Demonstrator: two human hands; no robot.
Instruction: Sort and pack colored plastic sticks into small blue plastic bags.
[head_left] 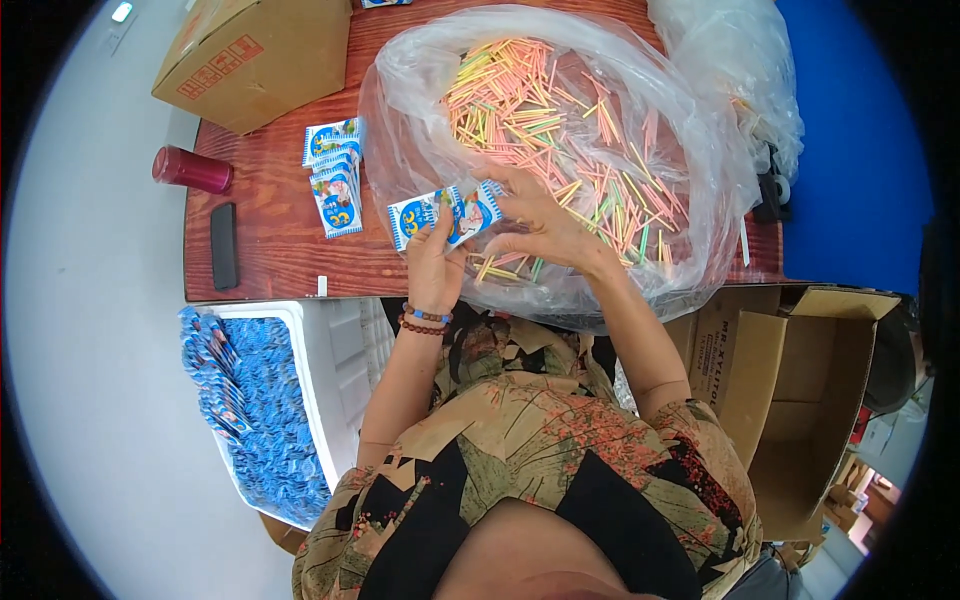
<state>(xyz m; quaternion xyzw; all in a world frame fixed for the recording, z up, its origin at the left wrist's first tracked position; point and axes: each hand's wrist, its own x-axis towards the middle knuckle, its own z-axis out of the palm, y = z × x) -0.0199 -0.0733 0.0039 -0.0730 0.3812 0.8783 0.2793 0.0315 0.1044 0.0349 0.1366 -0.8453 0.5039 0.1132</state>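
My left hand (pixel 433 262) is closed around a few small blue-and-white packets (pixel 412 217), with the thumb pressed on their front. They are held fanned out above the near left rim of a clear plastic bag (pixel 400 110). My right hand (pixel 548 222) is at the right end of the packets, its fingers and thumb spread apart; the fingertips meet or nearly touch the packet edge. Inside the bag lie many thin pink, yellow and green sticks (pixel 500 95). Left of the bag, a row of similar packets (pixel 337 190) overlaps on the table.
A cardboard box (pixel 265 65), a dark red cup lying sideways (pixel 195 170) and a black phone (pixel 224 246) are on the wooden table (pixel 275 262). Below left, a white foam box (pixel 318 400) holds many blue packets (pixel 270 400). An open carton (pixel 800 400) stands at right.
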